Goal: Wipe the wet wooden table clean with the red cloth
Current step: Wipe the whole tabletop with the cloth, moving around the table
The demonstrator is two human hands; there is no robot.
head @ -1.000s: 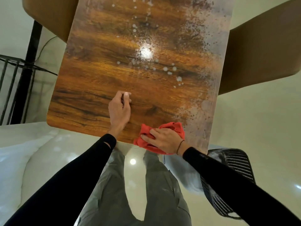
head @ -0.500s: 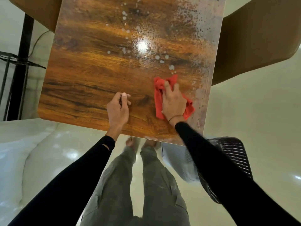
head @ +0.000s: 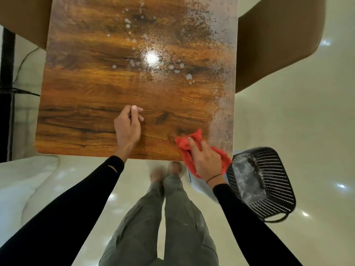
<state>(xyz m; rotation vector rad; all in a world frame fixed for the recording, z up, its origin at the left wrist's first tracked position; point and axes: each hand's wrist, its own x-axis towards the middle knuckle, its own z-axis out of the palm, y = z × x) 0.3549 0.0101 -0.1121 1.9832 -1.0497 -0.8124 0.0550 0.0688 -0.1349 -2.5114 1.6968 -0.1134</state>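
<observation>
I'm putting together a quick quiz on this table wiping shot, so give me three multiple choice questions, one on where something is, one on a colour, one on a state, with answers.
1. Where on the table is the cloth?
A. far left corner
B. near right corner
C. centre

2. What colour is the basket on the floor?
A. black
B. white
C. green

3. What is the left hand doing?
A. gripping the cloth
B. lifting the basket
C. resting on the table, holding nothing

Answers:
1 B, the cloth lies at the near right edge under the right hand.
2 A, its perforated walls are black.
3 C, it rests on bare wood, away from the cloth.
</observation>
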